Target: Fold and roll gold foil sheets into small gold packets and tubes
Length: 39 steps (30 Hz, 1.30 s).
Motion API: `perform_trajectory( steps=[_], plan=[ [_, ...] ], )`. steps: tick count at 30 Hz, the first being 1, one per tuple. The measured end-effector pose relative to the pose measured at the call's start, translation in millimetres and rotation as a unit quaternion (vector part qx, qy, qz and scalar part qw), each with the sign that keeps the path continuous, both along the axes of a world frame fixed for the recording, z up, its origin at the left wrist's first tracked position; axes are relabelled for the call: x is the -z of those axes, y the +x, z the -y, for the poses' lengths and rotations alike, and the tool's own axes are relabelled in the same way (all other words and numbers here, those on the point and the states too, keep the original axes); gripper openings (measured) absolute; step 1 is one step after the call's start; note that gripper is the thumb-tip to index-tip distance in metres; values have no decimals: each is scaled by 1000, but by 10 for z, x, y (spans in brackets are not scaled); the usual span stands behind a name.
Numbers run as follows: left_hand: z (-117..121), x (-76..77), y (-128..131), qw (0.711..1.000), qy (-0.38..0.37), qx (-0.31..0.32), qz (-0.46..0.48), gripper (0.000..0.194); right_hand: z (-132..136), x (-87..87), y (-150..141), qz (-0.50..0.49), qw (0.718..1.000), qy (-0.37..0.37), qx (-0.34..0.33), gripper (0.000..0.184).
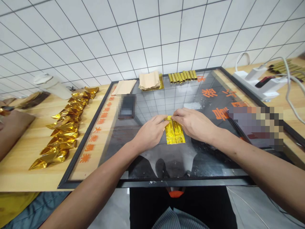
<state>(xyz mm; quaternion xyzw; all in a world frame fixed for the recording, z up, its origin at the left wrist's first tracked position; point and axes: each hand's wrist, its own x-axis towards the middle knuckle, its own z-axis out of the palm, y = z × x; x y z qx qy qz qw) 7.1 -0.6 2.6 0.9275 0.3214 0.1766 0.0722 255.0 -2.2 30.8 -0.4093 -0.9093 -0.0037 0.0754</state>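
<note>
A small gold foil sheet (pixel 175 135) with a crease down its middle lies on the glass-topped board (pixel 152 127) in front of me. My left hand (pixel 153 130) has its fingers closed at the sheet's upper left edge. At the upper right edge, my right hand (pixel 190 122) pinches the foil between thumb and fingers. The fingers cover the sheet's far end; its near end lies flat. Beyond my hands, a row of rolled gold foil tubes (pixel 183 76) rests at the board's far edge, beside a stack of tan paper pieces (pixel 149 80).
Twisted gold foil pieces (pixel 63 135) line the wooden table (pixel 14 178) at left, near a white-lidded cup (pixel 53 86). A phone (pixel 126 106) lies on the board. A power strip (pixel 256 84) with cables stands at right. Another person's clothing (pixel 26 206) shows lower left.
</note>
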Motion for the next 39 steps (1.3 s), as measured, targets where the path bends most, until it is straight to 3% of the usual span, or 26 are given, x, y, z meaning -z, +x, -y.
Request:
perform_trajectory(
  steps=[6, 10, 17, 26, 39],
  plan=[
    [-28, 27, 2, 999, 19, 34, -5, 43, -46, 23, 20, -80, 996, -36, 17, 38],
    [-15, 14, 6, 999, 20, 40, -14, 42, -107, 59, 51, -151, 983, -52, 90, 31],
    [47, -1, 14, 998, 25, 50, -43, 41, -138, 84, 60, -142, 976, -40, 162, 19],
    [62, 50, 19, 995, 59, 64, -42, 41, -265, 190, 128, -175, 967, -86, 165, 13],
    [58, 9, 59, 991, 58, 69, -98, 50, -368, 88, 243, -224, 947, -156, 167, 6]
  ],
)
